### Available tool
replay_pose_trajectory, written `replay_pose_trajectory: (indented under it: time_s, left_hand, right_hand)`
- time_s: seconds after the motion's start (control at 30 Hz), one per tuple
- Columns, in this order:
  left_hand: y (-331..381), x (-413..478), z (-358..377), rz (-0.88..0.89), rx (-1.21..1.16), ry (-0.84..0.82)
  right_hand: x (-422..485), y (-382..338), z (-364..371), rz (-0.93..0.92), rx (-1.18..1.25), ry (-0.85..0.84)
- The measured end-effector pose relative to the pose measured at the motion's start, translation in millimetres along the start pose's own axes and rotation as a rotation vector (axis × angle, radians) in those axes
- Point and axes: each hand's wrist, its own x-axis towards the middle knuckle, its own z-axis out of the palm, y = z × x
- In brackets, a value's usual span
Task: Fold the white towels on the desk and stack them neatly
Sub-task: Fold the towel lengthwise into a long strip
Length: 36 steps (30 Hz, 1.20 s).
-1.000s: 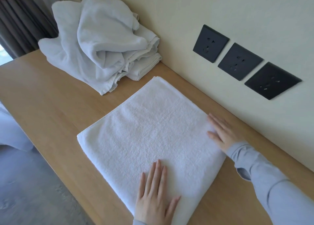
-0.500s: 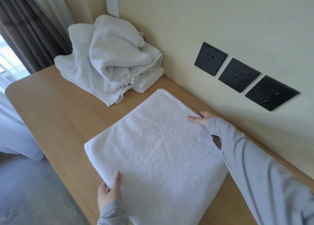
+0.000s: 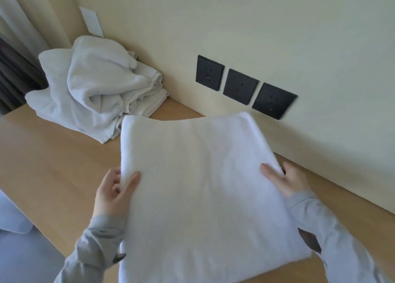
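Folded towel (image 3: 198, 186) is gripped at both sides: the left hand (image 3: 111, 195) pinches its left edge, thumb on top; the right hand (image 3: 288, 182) clasps its right edge. It is held over the table (image 3: 53, 165). Far left lies a crumpled towel pile (image 3: 96, 90), left of three dark wall sockets (image 3: 239, 87).

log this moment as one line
folded towel held off desk | left hand grips left edge | right hand grips right edge | crumpled pile at back left

The left hand (image 3: 113, 192) and right hand (image 3: 288, 181) are bare, each in a loose, wrinkled light-grey long sleeve: the left sleeve (image 3: 94, 246) at lower left with a small dark slit (image 3: 118, 257), the right sleeve (image 3: 335, 231) at lower right with a larger dark opening (image 3: 310, 241).
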Motion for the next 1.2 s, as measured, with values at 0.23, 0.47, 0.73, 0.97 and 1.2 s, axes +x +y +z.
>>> replay_pose_trajectory:
  time_s: [0.23,0.47,0.73,0.97,1.2]
  left_hand:
    - [33.2,28.8,62.9,0.071,0.273,-0.398]
    - [-18.4,30.0,127.8,0.004,0.609,-0.516]
    - [-44.9,-95.3,139.3,0.906,1.111,-0.817]
    - [-78.0,-20.3,81.5,0.996,1.200,-0.884]
    - [-68.1,-19.2,79.4,1.051,1.238,-0.968]
  right_hand:
    - [-117.2,82.3,-28.6,0.286,0.264,0.342]
    - [-145.6,138.7,-5.2,0.477,-0.063,0.384]
    - [-154.8,70.9,85.6,-0.120,-0.633,0.242]
    - [-181.5,157.8,57.6,0.090,-0.624,0.184]
    - [-189.7,154.0,44.0,0.121,-0.646,0.068]
